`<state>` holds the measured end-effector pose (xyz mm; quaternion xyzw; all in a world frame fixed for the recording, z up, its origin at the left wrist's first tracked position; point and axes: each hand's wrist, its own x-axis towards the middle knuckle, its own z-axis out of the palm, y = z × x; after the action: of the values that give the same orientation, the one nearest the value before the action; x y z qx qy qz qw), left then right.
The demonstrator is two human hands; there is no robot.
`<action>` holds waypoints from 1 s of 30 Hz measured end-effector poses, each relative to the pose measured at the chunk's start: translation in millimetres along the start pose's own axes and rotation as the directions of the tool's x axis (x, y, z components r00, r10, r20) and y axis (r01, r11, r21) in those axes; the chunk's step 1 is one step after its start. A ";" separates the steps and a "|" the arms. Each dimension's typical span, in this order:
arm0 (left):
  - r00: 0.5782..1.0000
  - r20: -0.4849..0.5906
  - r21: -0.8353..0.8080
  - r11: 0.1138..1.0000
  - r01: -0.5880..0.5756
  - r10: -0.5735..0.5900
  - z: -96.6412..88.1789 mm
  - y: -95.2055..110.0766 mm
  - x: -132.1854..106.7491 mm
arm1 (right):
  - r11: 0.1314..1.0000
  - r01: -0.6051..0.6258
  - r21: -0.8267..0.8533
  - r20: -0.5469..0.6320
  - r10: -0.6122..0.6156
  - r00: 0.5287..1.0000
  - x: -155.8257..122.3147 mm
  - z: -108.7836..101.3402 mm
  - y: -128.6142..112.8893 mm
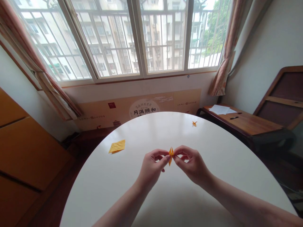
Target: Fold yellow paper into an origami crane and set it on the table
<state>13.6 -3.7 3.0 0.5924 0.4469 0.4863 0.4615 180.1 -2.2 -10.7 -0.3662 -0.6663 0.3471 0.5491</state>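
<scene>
A small orange folded paper figure is pinched between both my hands above the middle of the round white table. My left hand grips its left side with thumb and fingers closed. My right hand grips its right side the same way. A flat folded orange paper sheet lies on the table to the left. A tiny finished orange paper figure sits near the table's far edge on the right.
A wooden bench with white papers stands at the right by the wall. A wooden cabinet fills the left side. Barred windows and curtains lie beyond the table.
</scene>
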 end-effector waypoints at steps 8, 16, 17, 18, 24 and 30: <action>1.000 0.001 0.034 0.999 -0.022 0.022 -0.5 2.4 -1.4 | 0.999 -0.008 -0.033 0.009 0.008 1.000 0.2 0.1 -2.8; 0.998 -0.026 0.084 0.995 -0.053 0.055 0.4 4.6 -1.3 | 0.998 -0.003 -0.056 0.014 0.004 1.000 -0.5 2.3 -3.3; 0.998 -0.029 0.091 0.994 -0.055 0.058 0.8 5.1 -1.5 | 0.998 0.000 -0.059 0.021 0.001 1.000 -0.8 2.2 -3.0; 0.998 -0.035 0.097 0.994 -0.054 0.058 1.2 5.4 -1.6 | 0.998 0.004 -0.061 0.030 -0.002 1.000 -1.1 2.0 -2.8; 0.999 -0.044 0.102 0.994 -0.028 0.032 1.8 4.7 -2.0 | 0.997 0.005 -0.074 0.046 -0.002 0.999 -1.0 -0.3 -1.9; 1.000 -0.015 0.050 0.999 0.011 -0.010 0.3 1.9 -1.3 | 0.997 -0.011 -0.077 0.052 0.015 0.999 1.1 -0.6 -0.9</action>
<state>13.9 -5.3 4.6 0.5976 0.4655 0.4770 0.4457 180.5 -1.7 -9.2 -0.3819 -0.6909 0.3342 0.5148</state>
